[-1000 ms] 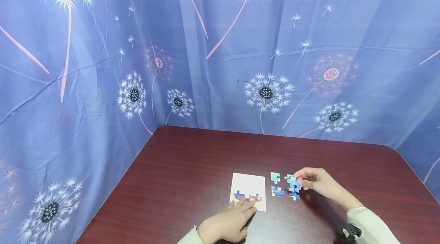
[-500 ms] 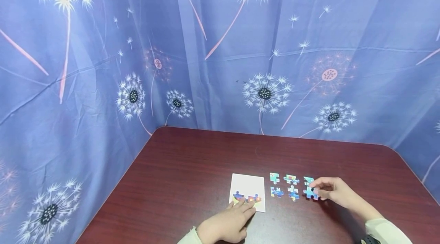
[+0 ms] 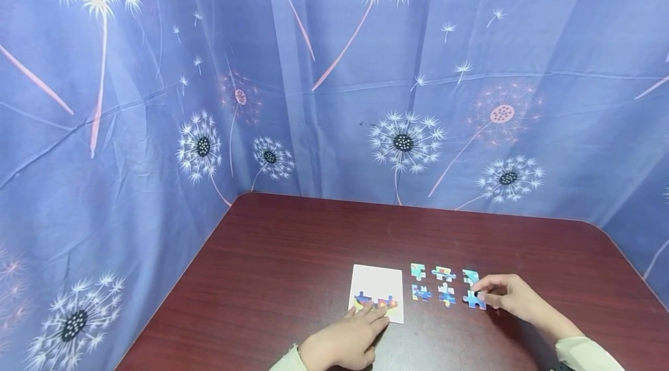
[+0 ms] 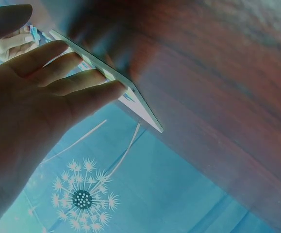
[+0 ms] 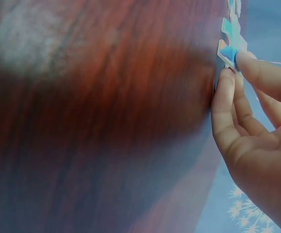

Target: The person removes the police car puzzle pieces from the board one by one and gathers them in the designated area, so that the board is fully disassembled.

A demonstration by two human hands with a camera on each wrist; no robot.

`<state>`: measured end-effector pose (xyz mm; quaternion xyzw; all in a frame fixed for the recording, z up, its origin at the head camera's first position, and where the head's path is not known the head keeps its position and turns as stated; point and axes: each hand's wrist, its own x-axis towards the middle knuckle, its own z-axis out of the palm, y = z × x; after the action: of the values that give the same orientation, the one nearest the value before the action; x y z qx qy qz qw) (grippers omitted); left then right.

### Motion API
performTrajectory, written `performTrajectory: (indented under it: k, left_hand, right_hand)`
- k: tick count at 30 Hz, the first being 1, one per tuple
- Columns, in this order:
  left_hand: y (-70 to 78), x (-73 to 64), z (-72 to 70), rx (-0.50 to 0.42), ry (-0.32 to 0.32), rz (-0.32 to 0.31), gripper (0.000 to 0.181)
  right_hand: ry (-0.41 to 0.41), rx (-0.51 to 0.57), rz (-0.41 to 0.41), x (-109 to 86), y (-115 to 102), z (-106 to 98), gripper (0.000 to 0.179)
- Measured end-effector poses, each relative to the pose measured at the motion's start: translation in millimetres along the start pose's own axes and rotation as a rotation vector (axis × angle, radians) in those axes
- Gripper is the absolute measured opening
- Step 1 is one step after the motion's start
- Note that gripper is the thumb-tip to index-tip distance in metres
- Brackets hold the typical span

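Note:
In the head view my left hand (image 3: 346, 341) lies with fingers extended on a white board (image 3: 378, 276), over the lower part where colourful jigsaw pieces (image 3: 388, 303) sit. The left wrist view shows these straight fingers touching the edge of the board (image 4: 145, 114). To the right, my right hand (image 3: 517, 300) pinches a blue jigsaw piece (image 3: 473, 300) between thumb and fingers, at the lower right of a small group of pieces. The right wrist view shows the fingertips (image 5: 226, 74) on the piece (image 5: 228, 50). Its contact with the table is hard to tell.
Several loose jigsaw pieces lie in two rows between board and right hand, including a top-left piece (image 3: 417, 271), a middle one (image 3: 446, 295) and a top-right one (image 3: 470, 276). A dark red table (image 3: 292, 255) meets a blue dandelion curtain (image 3: 334, 144) at back and left.
My right hand has moved right from over the middle pieces, carrying the blue jigsaw piece to the right end of the lower row. The left hand has stayed on the board.

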<state>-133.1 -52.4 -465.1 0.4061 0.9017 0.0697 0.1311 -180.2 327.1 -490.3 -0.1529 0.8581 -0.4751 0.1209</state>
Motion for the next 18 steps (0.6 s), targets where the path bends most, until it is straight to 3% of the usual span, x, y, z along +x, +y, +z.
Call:
performTrajectory:
  k: [9, 18]
  left_hand:
    - [-0.5, 0.5, 0.0, 0.015, 0.012, 0.014, 0.061]
    - [-0.8, 2.0, 3.4, 0.019, 0.009, -0.003, 0.062]
  right_hand:
    - [0.062, -0.047, 0.027, 1.0, -1.7, 3.1, 0.018]
    - [0.113, -0.101, -0.006, 1.3, 1.3, 6.8, 0.016]
